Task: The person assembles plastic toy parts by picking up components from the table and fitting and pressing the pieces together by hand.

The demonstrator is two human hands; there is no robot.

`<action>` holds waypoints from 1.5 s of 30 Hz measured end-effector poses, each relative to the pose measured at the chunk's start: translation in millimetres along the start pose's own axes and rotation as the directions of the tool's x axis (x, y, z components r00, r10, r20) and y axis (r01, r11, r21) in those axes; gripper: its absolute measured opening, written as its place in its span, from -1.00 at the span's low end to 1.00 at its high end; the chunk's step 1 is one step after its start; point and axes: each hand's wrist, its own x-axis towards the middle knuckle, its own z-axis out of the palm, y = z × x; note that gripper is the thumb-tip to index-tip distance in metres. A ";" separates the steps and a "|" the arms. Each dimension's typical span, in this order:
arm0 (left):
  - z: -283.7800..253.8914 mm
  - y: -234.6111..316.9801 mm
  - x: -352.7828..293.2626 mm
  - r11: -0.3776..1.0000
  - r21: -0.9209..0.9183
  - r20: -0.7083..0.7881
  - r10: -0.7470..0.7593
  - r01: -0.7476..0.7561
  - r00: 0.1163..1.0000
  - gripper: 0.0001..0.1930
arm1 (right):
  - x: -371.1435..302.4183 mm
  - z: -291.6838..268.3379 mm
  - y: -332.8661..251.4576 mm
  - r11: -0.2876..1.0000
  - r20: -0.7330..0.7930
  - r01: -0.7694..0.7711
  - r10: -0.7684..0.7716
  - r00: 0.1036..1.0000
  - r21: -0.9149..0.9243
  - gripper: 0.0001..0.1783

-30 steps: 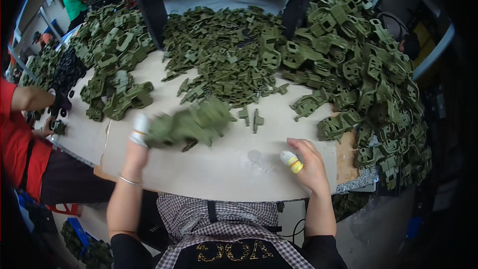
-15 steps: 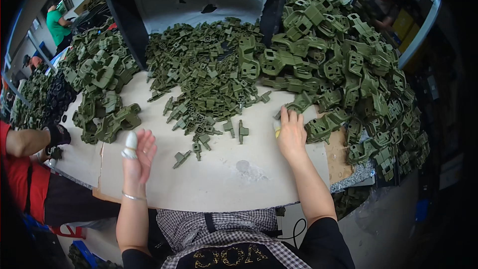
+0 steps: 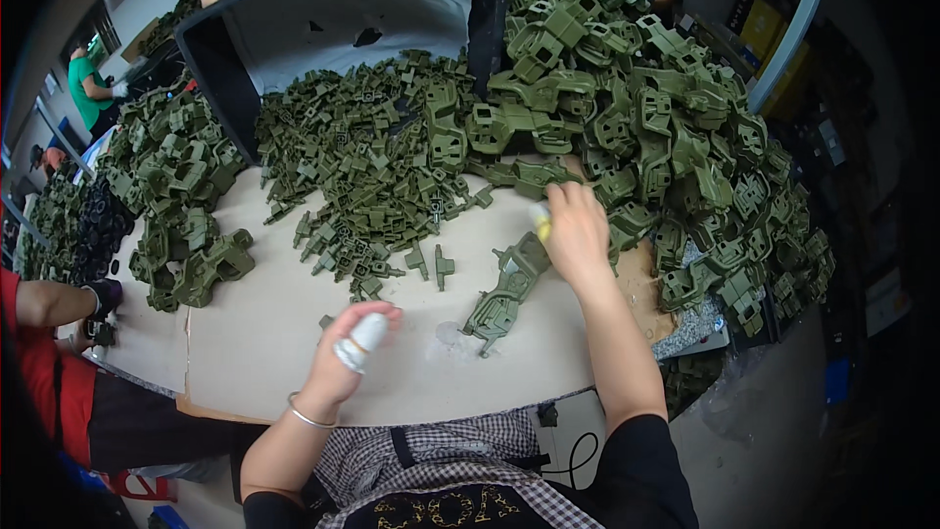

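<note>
My right hand (image 3: 578, 235) is closed at the upper end of a long green plastic toy-vehicle body (image 3: 506, 292), beside the pile at the right. The body slants down toward me, over the bare tabletop. A yellow wrap covers that hand's thumb, and its palm side is hidden. My left hand (image 3: 345, 353) is above the table's front part, its fingers apart from any part I can see. White wrapping covers its thumb, and motion blurs the fingertips. Near it lies a small green plastic part (image 3: 328, 321), partly hidden. Several more small green parts (image 3: 372, 171) are heaped behind.
A large black bin (image 3: 217, 69) lies tipped behind the small parts. Green vehicle bodies (image 3: 676, 137) are piled high at the right, with another heap (image 3: 176, 157) at the left. A co-worker's arm (image 3: 59, 302) reaches in from the left. A metal post (image 3: 788, 34) stands beyond the right pile.
The green vehicle body has come out from the right pile onto the middle of the table. My left hand has swung right and inward, toward the small parts. The whole view has shifted slightly.
</note>
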 end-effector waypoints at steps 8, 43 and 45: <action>8.7 -3.1 -6.2 0.999 0.022 0.082 -0.030 0.028 0.996 -0.70 | 18.4 46.2 15.7 0.984 0.052 0.008 0.001 0.999 -0.176 -0.86; -30.5 -30.4 -88.4 0.719 -0.470 0.395 -0.348 0.512 0.850 -0.24 | -57.8 -42.5 -159.9 0.314 0.584 -0.562 -0.707 0.399 0.765 -0.42; -48.1 -36.9 -86.9 0.694 -0.613 0.232 -0.297 0.376 0.926 -0.42 | -62.8 -39.1 -158.1 0.214 0.444 -0.412 -0.651 0.616 0.886 -0.59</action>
